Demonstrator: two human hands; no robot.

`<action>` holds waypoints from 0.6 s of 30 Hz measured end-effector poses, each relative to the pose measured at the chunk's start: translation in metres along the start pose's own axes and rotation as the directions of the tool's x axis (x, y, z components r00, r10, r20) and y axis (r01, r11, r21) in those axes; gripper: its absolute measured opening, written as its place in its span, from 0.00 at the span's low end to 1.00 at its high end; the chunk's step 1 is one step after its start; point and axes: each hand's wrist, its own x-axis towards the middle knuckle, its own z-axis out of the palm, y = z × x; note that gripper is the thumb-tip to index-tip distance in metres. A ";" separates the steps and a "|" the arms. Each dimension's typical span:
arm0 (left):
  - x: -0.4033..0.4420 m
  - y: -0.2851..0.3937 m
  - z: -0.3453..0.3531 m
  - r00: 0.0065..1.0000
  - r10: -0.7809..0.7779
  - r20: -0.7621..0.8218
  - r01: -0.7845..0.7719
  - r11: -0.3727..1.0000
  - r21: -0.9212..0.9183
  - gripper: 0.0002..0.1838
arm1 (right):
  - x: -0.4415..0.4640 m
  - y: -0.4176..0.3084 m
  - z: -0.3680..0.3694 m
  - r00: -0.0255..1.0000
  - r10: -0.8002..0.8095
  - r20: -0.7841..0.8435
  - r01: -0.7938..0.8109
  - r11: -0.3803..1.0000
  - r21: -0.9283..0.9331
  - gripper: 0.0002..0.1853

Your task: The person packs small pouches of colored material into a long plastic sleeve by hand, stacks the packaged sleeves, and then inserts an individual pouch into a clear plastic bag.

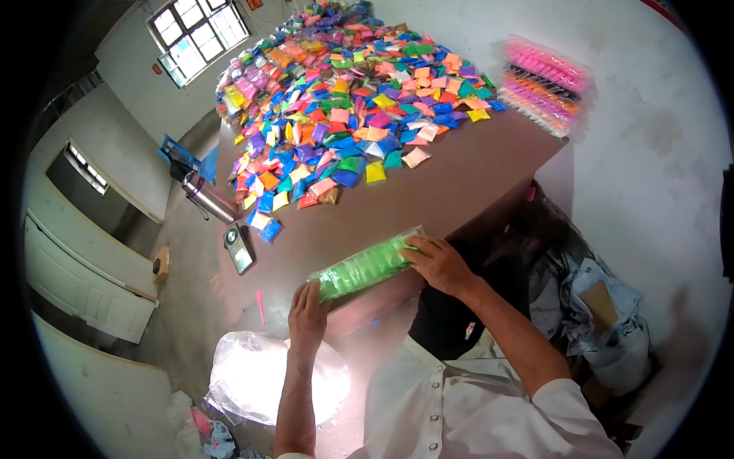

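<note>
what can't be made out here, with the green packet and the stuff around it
All in the head view:
- Green packet: parts of both ends, covered by the left hand and right hand.
- Heap of packets: the lower ones, buried under those on top.
- Plastic bag: any contents, washed out by glare.
- Shirt: its hem, cut off by the bottom edge.

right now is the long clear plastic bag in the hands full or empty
Full, or nearly so: bright green contents show through the clear bag along most of its length, between the left hand and right hand.
</note>
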 end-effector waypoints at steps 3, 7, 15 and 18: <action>0.001 0.004 -0.001 1.000 -0.013 0.018 0.012 1.000 0.026 0.24 | -0.002 0.004 0.001 1.000 0.016 0.002 -0.017 0.999 0.042 0.27; 0.001 0.001 0.002 0.999 -0.002 0.040 0.000 0.999 0.048 0.27 | -0.002 0.009 0.000 1.000 0.027 0.014 -0.029 0.992 0.126 0.26; 0.014 0.009 -0.008 0.995 -0.085 0.059 0.089 0.993 -0.073 0.24 | 0.020 0.021 -0.046 0.994 0.045 0.099 -0.068 0.969 0.238 0.23; 0.025 0.015 -0.011 0.963 -0.253 0.094 0.270 0.904 -0.331 0.17 | 0.029 0.020 -0.076 0.979 0.120 0.165 -0.167 0.935 0.313 0.21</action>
